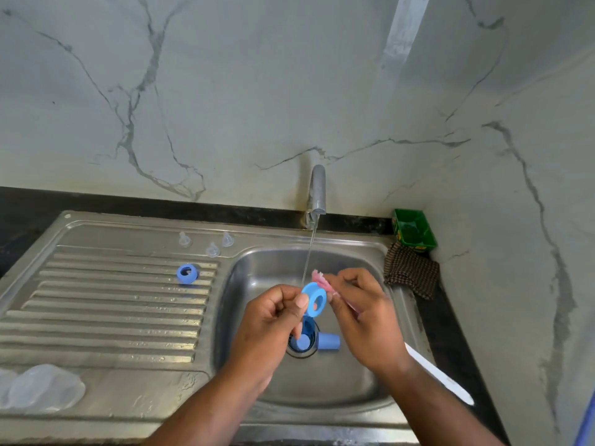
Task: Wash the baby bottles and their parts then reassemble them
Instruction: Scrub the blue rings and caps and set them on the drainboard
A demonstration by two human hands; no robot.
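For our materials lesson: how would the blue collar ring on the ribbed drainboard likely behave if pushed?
The blue collar ring looks like rigid plastic, so probably stiff and light. Being round, it might roll; the drainboard ribs could check it. Droplets there suggest slipperiness.

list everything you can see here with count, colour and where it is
held ring: 1, blue, pinched in the left hand under the water stream
spare ring: 1, blue, on the drainboard
teats: 3, clear, far edge of the drainboard
loose parts: at least 2, blue, at the basin drain, partly hidden
bottles: count unclear, clear, near-left corner of the drainboard
brush: 1, pink bristles, white handle, in the right hand
tap: 1, silver, running, behind the basin
sink: 1, steel, in a dark counter
tray: 1, green, back-right corner
cloth: 1, brown checked, in front of the tray
left hand: 1, over the basin
right hand: 1, over the basin
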